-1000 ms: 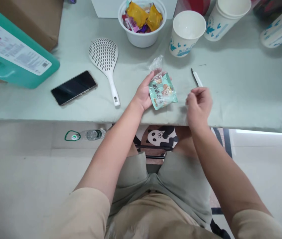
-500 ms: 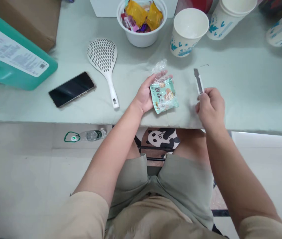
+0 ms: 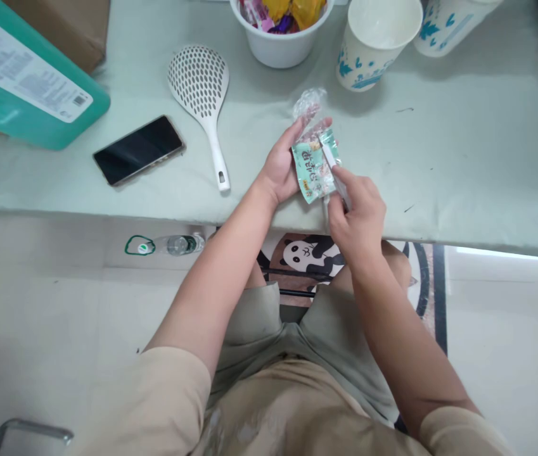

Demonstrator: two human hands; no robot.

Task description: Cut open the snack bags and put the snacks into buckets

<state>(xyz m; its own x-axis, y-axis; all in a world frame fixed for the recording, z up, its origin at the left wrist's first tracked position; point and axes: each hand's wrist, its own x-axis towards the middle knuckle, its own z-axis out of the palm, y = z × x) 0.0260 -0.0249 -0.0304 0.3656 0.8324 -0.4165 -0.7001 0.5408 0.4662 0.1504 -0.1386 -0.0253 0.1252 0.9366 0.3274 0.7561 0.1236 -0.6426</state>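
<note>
My left hand holds a small mint-green snack packet from below, its printed face turned up. Clear crinkled plastic sticks out past the packet's far end, between the fingers and thumb. In my right hand is a white utility knife, closed in the fingers, with its front end lying over the packet's upper right part. Whether the blade touches or has entered the wrapper I cannot tell. The fingers under the packet are partly hidden.
A white slotted skimmer and a phone lie to the left, near a green jug. At the back stand a white bowl of wrapped snacks and paper cups. A plastic bottle is on the floor.
My right hand has moved left with the utility knife, from beside the packet to over it. My left hand still holds the packet. The whole view has shifted slightly.
</note>
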